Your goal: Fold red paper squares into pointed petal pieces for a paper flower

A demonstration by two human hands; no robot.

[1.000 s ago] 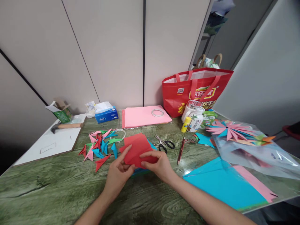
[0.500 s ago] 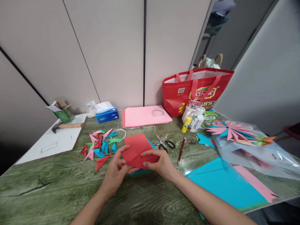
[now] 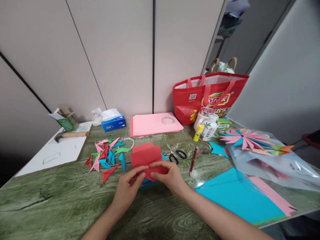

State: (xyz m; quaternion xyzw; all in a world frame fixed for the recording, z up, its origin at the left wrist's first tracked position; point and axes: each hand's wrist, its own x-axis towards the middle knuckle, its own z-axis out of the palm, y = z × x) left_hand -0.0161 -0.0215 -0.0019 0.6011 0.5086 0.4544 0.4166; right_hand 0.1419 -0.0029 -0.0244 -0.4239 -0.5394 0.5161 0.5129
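A piece of red paper (image 3: 145, 156) is held up between both hands at the middle of the table. My left hand (image 3: 130, 186) pinches its lower left edge with thumb and fingers. At the lower right edge, my right hand (image 3: 171, 176) grips the same paper, thumb in front and fingers behind the near fold. Beneath it lie blue and green sheets (image 3: 150, 183), mostly covered by the hands and the red paper. To the left is a scattered pile of folded paper pieces (image 3: 105, 158) in red, pink, blue and green.
Black-handled scissors (image 3: 177, 154) and a dark red pencil (image 3: 193, 161) lie right of the hands. Behind are pink sheets (image 3: 150, 124), a tissue box (image 3: 113, 123), a glue stick (image 3: 198, 132) and a red bag (image 3: 185, 100). Blue paper (image 3: 240, 196) lies at the right, a hammer (image 3: 72, 134) at the left.
My left hand has shifted from the left side of the red paper to its lower edge, closer to my right hand. The paper has turned and now faces more squarely toward me.
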